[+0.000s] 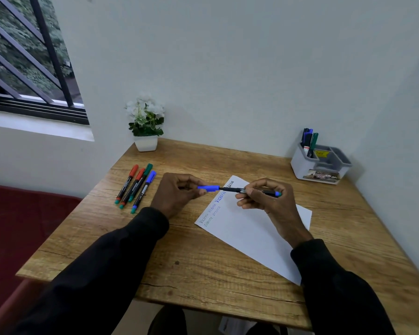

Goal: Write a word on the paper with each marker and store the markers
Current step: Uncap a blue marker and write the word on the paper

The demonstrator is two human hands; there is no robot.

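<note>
Filling a pale corner, wooden table [203, 262], white paper [252, 228], barred window [22, 56]

Person wears black long-sleeved top: L sleeve [107, 262] & R sleeve [336, 286], plain matte fabric, cuffs at wrists. L hand [177, 193] & R hand [270, 204] bare.

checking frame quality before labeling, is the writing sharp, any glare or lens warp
Head view: soft, even daylight, no glare on the paper; the writing is small and soft, barely legible; wide-angle warp tilts the window and splays the table edges; the left hand on the cap and right hand on the marker show little motion blur.
</note>
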